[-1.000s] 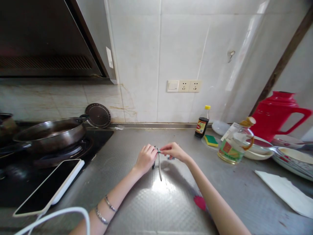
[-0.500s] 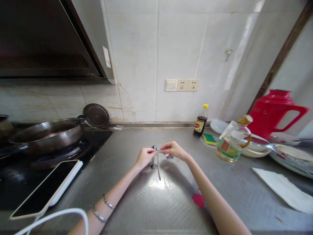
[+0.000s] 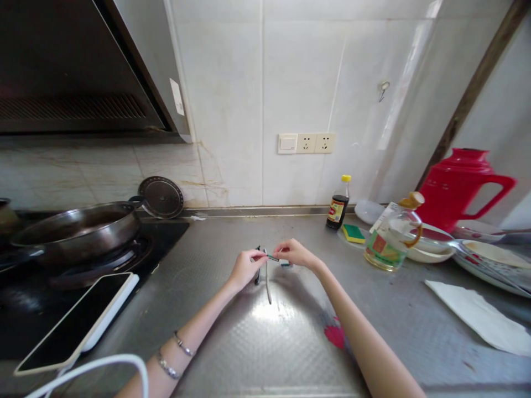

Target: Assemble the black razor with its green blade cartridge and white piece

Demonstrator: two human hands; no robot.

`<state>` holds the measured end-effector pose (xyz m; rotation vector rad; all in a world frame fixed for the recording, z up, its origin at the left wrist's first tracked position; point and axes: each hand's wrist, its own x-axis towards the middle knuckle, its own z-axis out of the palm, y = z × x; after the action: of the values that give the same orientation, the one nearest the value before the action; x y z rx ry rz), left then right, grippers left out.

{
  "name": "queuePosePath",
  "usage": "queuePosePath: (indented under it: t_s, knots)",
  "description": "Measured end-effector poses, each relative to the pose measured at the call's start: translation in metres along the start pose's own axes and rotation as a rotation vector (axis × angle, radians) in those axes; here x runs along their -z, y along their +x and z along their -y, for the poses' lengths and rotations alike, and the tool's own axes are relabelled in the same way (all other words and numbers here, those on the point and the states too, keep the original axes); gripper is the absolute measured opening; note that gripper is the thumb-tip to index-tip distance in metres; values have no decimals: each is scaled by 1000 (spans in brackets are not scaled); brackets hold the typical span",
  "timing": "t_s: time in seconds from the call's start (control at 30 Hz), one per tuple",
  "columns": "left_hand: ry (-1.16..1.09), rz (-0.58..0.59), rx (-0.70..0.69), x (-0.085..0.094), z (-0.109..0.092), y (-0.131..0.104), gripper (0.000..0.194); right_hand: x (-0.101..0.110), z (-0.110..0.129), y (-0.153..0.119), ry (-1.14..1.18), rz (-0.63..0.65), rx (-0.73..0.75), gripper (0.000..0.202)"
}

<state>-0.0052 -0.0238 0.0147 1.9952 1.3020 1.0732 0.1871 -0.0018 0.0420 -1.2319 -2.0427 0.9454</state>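
So your left hand (image 3: pixel 245 267) has its thumb and finger pinched together on one end of a thin green strip (image 3: pixel 272 257), right at the fingertips. Your right hand (image 3: pixel 296 253) has its fingertips bunched at the other end, pretty much touching it, but I honestly can't tell if they're clamped on it or just resting there. The strip bridges the little gap between your two hands.

There's also a skinny grey cord (image 3: pixel 267 284) running from beside your left fingertips back toward you; can't say whether those fingers have hold of it too. Some dark, narrow thing (image 3: pixel 258 273) sits just beside your left fingers, partly hidden by them, and a small teal-and-dark piece (image 3: pixel 286 265) is just under your right fingers, too small to make out.

Both hands are over the metal counter (image 3: pixel 232 354). Well off to the left of your left hand you've got a phone (image 3: pixel 77 326) and a steel pan (image 3: pixel 83 226) on the black stove (image 3: pixel 166 237). Beyond your right hand, off to the right, there's a yellow-capped bottle (image 3: pixel 337 210), a green and yellow sponge (image 3: pixel 353 233), an oil jug (image 3: pixel 385 249) and a red thermos (image 3: pixel 454 190), plus a white napkin (image 3: pixel 477 318) nearer you.
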Motion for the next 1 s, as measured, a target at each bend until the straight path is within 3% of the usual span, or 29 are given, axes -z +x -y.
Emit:
queuePosePath:
  t_s: [0.2,0.37,0.47,0.67,1.0]
  knots:
    - [291,44,-154,-5,-5,5,42,14,-27,2,-172,-131,-31,23]
    - [430,158,-156,-26,-8,17,87,13,-48,4,-321,-210,-33,17]
    - [499,211,-160,-38,-8,26,98,12,-49,2,-376,-197,-34,15]
    - [537,257,-190,-52,-7,36,97,11,-41,1,-476,-153,-53,14]
    - [502,316,-178,-49,-11,38,85,9,-44,2,-514,-104,-96,18]
